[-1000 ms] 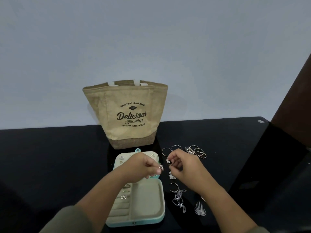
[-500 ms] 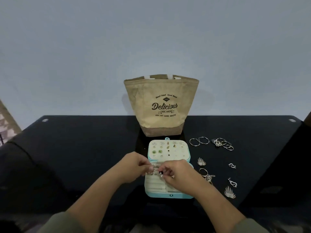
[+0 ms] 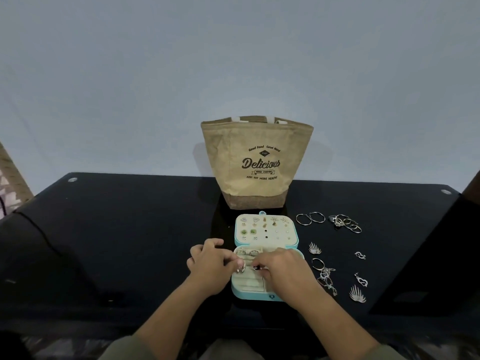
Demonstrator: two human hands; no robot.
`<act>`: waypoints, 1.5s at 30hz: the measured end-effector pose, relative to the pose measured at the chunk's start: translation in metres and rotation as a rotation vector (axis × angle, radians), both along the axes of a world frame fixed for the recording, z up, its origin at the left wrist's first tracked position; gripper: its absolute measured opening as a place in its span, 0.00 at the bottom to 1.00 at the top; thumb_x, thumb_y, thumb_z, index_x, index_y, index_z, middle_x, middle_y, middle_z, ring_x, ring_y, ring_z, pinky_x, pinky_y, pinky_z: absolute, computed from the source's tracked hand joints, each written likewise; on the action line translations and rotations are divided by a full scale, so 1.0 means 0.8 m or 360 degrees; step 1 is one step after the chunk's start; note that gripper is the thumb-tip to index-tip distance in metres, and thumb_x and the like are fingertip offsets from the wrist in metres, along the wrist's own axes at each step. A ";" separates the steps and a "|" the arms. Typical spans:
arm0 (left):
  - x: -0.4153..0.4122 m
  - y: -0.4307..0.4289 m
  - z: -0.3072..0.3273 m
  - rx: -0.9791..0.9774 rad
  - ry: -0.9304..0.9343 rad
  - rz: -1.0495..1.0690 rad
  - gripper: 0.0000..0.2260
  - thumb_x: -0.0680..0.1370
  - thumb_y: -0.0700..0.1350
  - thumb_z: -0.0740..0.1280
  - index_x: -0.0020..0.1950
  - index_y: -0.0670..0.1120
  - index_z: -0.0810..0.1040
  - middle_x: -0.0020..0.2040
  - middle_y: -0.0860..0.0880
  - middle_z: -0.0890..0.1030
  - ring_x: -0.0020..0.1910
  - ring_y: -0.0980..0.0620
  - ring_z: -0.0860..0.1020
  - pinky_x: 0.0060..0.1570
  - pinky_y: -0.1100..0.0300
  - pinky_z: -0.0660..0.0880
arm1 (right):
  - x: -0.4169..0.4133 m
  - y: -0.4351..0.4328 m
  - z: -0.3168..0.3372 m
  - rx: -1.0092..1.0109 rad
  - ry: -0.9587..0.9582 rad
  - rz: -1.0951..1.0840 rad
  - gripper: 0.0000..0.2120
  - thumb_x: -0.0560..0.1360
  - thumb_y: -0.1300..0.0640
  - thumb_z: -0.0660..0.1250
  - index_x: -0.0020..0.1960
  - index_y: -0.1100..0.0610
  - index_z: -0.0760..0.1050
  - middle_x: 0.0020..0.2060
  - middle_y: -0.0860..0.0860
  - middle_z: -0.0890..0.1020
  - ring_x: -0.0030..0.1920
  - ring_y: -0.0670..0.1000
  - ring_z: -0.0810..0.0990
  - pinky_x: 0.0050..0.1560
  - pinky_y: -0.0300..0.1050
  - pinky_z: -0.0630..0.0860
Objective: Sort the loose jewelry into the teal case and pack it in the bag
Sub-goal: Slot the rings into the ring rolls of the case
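Both our hands sit over the lower tray of the open teal case (image 3: 254, 296).
Our left hand (image 3: 210, 266) pinches a ribbed silver piece (image 3: 241, 268) and our right hand (image 3: 283, 268) pinches a black-stone stud (image 3: 256, 268), both just above the cream tray. To the right, loose jewelry (image 3: 345, 223) lies on the black surface (image 3: 130, 229). The printed bag (image 3: 257, 162) stands upright behind.

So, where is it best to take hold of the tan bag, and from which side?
Probably the white handles at its open top, reached from above. The tan bag stands upright behind the teal case, and its flaring walls look too wide for one hand to span.
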State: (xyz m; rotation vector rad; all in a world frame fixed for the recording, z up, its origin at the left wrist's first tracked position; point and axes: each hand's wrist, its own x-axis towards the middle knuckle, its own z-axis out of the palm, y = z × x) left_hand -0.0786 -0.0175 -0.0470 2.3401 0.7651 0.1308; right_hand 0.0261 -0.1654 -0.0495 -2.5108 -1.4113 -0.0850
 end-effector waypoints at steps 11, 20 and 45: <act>0.001 -0.006 -0.002 0.0277 0.0118 -0.0057 0.10 0.78 0.61 0.63 0.50 0.60 0.82 0.73 0.58 0.61 0.72 0.47 0.54 0.70 0.47 0.52 | -0.008 0.000 -0.002 -0.0046 -0.0107 -0.0105 0.13 0.78 0.50 0.62 0.61 0.40 0.75 0.52 0.46 0.84 0.53 0.50 0.80 0.60 0.46 0.63; -0.002 -0.019 -0.007 0.0402 0.0061 0.0144 0.07 0.75 0.62 0.67 0.48 0.62 0.81 0.73 0.57 0.61 0.71 0.47 0.54 0.67 0.47 0.55 | -0.015 0.004 -0.010 -0.0080 -0.0416 -0.0089 0.20 0.42 0.49 0.84 0.29 0.38 0.79 0.16 0.43 0.72 0.16 0.46 0.62 0.27 0.35 0.70; -0.007 -0.026 -0.018 0.0160 -0.0176 0.0217 0.05 0.73 0.61 0.70 0.47 0.65 0.81 0.62 0.62 0.68 0.66 0.53 0.57 0.65 0.51 0.56 | 0.012 0.033 0.037 0.0017 0.0697 -0.0155 0.04 0.71 0.53 0.74 0.43 0.52 0.83 0.35 0.43 0.80 0.37 0.43 0.78 0.37 0.35 0.73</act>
